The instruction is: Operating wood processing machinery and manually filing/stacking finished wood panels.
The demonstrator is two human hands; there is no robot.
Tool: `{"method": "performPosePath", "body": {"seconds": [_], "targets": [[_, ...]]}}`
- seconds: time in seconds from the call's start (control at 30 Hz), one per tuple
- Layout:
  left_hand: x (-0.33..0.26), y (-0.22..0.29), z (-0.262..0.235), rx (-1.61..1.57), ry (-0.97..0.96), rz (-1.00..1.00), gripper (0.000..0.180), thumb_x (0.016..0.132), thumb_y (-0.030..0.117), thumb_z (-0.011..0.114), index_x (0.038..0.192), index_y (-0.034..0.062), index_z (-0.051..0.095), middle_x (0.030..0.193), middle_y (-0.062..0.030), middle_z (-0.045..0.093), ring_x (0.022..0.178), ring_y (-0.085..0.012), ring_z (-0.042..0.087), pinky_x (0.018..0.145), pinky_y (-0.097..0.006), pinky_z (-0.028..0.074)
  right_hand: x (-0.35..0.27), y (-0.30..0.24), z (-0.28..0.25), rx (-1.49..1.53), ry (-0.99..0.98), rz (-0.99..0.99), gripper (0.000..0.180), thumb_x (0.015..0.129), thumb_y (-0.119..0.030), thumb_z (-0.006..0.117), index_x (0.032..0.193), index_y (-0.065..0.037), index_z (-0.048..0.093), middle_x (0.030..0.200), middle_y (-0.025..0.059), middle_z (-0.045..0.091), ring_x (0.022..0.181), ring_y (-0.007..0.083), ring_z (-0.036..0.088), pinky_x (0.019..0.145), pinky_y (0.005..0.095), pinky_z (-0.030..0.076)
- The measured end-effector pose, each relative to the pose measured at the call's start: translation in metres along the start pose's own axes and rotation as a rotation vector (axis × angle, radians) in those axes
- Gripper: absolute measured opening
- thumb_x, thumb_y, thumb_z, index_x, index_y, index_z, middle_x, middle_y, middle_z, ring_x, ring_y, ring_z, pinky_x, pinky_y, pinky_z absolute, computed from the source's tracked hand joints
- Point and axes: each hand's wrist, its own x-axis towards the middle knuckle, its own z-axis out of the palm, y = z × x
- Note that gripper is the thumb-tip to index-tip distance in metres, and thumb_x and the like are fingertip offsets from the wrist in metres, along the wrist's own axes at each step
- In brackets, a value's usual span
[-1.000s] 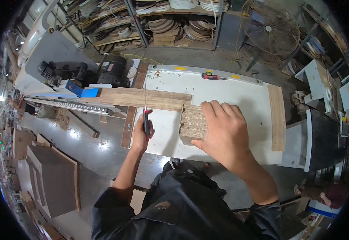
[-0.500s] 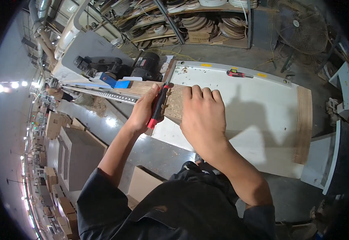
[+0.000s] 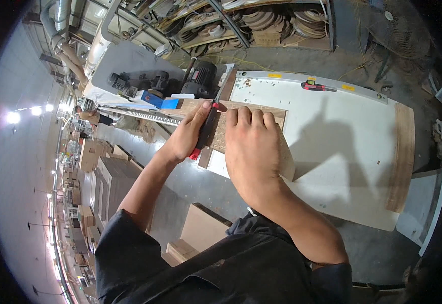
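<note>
My left hand (image 3: 186, 136) is closed around a long red-and-black hand tool (image 3: 208, 126), its thumb near the tool's far end. The tool lies along a wood-grain board (image 3: 280, 114), whose rough chipboard (image 3: 219, 136) shows between my hands. My right hand (image 3: 254, 147) is curled over the board with its knuckles up; its fingertips are hidden. I cannot tell the tool's exact kind. The board is held above a large white panel (image 3: 342, 131).
Along the white panel's far edge lies a pale metal bar (image 3: 352, 88) with a second red-and-black tool (image 3: 318, 86). A machine with a dark motor (image 3: 202, 78) stands at the far left. Shelves of edging rolls (image 3: 309, 23) are behind, an open carton (image 3: 200, 228) below.
The whole view has shifted, moving the surroundings right. More of the board's wood-grain face now shows to the right of my right hand. Both hands keep their holds.
</note>
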Motion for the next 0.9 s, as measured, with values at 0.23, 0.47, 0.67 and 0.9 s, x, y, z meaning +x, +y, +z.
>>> {"method": "performPosePath", "body": {"seconds": [0.23,0.47,0.67,0.9], "targets": [[-0.002,-0.002,0.003,0.383,0.111,0.316,0.053,0.119,0.045,0.036,0.138,0.0023,0.06,0.115,-0.0213,0.072,0.109,-0.0347,0.069,0.096,-0.04,0.052,0.001,-0.004,0.001,0.072,-0.001,-0.007,0.015,0.092,-0.014,0.063,0.106,-0.007,0.067,0.1,0.0084,0.07,0.1,0.0246,0.068,0.094,0.0362,0.049],[-0.022,-0.008,-0.005,0.575,0.115,0.403,0.045,0.118,0.04,0.039,0.127,0.0002,0.059,0.093,-0.027,0.071,0.089,-0.0432,0.073,0.08,-0.051,0.055,-0.015,-0.013,-0.009,0.07,-0.002,-0.054,0.045,0.072,-0.017,0.087,0.11,-0.007,0.065,0.107,0.0099,0.07,0.104,0.0264,0.068,0.095,0.0372,0.047],[-0.05,-0.024,-0.035,-0.153,-0.119,0.111,0.04,0.118,0.034,0.047,0.144,0.0051,0.056,0.118,-0.008,0.067,0.106,-0.0157,0.066,0.092,-0.033,0.057,-0.02,-0.014,-0.014,0.022,-0.029,-0.062,0.059,0.068,-0.028,0.095,0.113,-0.007,0.064,0.11,0.0095,0.07,0.106,0.0265,0.067,0.097,0.0379,0.047],[-0.068,-0.047,-0.054,-0.303,-0.071,0.129,0.043,0.118,0.047,0.038,0.127,0.0089,0.056,0.084,-0.0068,0.066,0.061,-0.0154,0.064,0.055,-0.028,0.053,-0.024,-0.019,-0.016,0.008,-0.079,-0.07,0.062,0.067,-0.031,0.096,0.115,-0.006,0.065,0.111,0.0099,0.07,0.107,0.0268,0.068,0.098,0.0381,0.047]]}}
